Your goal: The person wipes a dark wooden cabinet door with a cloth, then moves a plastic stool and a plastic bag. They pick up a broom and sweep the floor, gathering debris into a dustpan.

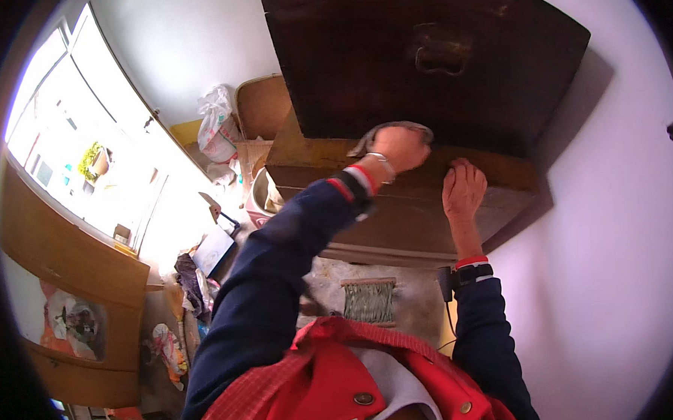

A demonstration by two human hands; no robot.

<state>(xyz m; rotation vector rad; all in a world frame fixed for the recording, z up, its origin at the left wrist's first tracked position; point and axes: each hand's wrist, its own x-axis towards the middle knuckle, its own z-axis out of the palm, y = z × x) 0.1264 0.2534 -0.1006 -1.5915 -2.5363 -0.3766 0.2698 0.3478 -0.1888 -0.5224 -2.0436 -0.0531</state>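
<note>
My left hand, with a silver bracelet at the wrist, presses a grey cloth onto the ledge of a brown wooden chest; the hand is slightly blurred. To the right, my right hand rests with bent fingers on the front edge of the same chest and holds nothing that I can see. A dark wooden box with a metal pull handle stands on the chest, just beyond the cloth.
White wall runs close along the right. At the left are a tied plastic sack, a bucket, a bright open doorway and a wooden cabinet. A small stool with a woven seat stands on the floor below the chest.
</note>
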